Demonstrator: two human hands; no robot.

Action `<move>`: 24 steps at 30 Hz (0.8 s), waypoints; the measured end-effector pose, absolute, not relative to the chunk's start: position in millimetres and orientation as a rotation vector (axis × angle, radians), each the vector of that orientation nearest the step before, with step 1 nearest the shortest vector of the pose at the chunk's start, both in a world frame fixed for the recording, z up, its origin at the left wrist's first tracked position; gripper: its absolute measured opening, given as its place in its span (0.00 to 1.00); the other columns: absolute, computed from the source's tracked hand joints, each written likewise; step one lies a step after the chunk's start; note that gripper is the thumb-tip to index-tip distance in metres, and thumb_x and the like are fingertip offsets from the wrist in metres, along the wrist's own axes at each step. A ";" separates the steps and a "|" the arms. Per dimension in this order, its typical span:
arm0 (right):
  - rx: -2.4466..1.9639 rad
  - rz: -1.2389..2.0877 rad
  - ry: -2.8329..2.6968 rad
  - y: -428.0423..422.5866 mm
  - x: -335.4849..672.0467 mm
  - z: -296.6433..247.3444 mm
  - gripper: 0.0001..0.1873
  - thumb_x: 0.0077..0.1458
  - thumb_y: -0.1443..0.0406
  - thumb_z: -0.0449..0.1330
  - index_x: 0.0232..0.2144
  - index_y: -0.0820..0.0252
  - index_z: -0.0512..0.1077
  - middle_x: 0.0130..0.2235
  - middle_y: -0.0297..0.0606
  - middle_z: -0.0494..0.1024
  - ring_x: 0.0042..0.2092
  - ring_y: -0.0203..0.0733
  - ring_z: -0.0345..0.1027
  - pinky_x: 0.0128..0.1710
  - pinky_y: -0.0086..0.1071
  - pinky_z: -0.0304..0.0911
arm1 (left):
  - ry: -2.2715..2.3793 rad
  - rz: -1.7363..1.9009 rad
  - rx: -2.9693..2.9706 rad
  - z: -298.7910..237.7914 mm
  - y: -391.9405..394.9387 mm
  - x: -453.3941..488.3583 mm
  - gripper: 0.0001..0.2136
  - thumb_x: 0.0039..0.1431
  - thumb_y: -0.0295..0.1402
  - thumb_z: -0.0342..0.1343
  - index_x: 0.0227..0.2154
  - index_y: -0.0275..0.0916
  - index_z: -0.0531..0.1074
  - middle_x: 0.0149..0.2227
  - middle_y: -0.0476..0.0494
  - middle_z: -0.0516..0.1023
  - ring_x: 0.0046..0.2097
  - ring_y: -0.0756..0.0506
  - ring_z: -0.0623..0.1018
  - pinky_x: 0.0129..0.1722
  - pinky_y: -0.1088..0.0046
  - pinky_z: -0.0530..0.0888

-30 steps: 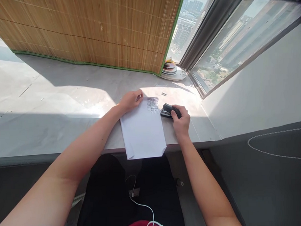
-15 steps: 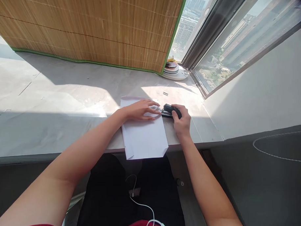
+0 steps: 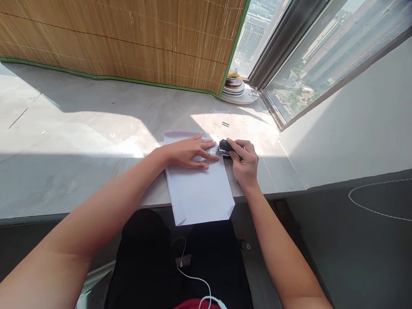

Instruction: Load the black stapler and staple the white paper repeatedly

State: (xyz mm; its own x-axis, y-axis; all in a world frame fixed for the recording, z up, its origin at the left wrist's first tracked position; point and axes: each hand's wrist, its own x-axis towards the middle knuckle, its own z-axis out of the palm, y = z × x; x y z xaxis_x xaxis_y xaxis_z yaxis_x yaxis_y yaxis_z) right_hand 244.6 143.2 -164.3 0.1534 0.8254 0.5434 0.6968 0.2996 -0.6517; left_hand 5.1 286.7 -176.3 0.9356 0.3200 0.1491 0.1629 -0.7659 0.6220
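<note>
A white sheet of paper [image 3: 198,191] lies on the pale stone sill [image 3: 73,145] and overhangs its near edge. My left hand [image 3: 189,153] rests flat on the upper part of the sheet, fingers stretched out toward the right. Its fingertips cover a patch of many staples [image 3: 212,149] near the sheet's top right corner. My right hand [image 3: 243,160] is wrapped round a black stapler [image 3: 226,147] at that same edge of the paper. The stapler's nose points at the staples.
A bamboo blind [image 3: 137,39] with green trim hangs at the back of the sill. A stack of plates [image 3: 235,88] sits by the window corner. A loose strip of staples [image 3: 225,124] lies beyond the stapler. A white cable [image 3: 197,281] runs over my lap.
My left hand moved from the sheet's top left corner across to the stapled patch and laid itself flat. The right hand with the stapler edged left toward the paper.
</note>
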 end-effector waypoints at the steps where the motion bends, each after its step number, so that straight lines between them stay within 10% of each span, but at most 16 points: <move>1: -1.432 0.167 -1.579 143.1 244.4 -163.8 0.23 0.68 0.66 0.58 0.58 0.39 0.82 0.50 0.40 0.77 0.55 0.54 0.72 0.70 0.66 0.61 | 0.337 0.325 2.450 -177.6 285.8 6.2 0.22 0.56 0.50 0.75 0.54 0.58 0.84 0.70 0.47 0.74 0.71 0.29 0.72 0.72 0.40 0.65; 9: -1.518 0.073 -1.729 139.8 236.9 -157.6 0.28 0.69 0.68 0.56 0.64 0.33 0.76 0.58 0.34 0.80 0.62 0.55 0.71 0.74 0.79 0.30 | 0.273 0.509 2.503 -163.7 278.4 9.8 0.21 0.60 0.47 0.73 0.56 0.57 0.83 0.70 0.48 0.75 0.72 0.33 0.72 0.74 0.43 0.63; 24: -1.497 -0.102 -1.832 140.7 237.6 -164.1 0.35 0.68 0.74 0.50 0.68 0.36 0.71 0.58 0.35 0.80 0.60 0.47 0.75 0.77 0.66 0.45 | 0.117 0.457 2.701 -154.6 275.4 6.8 0.16 0.72 0.38 0.62 0.58 0.59 0.83 0.67 0.47 0.78 0.67 0.41 0.77 0.76 0.52 0.61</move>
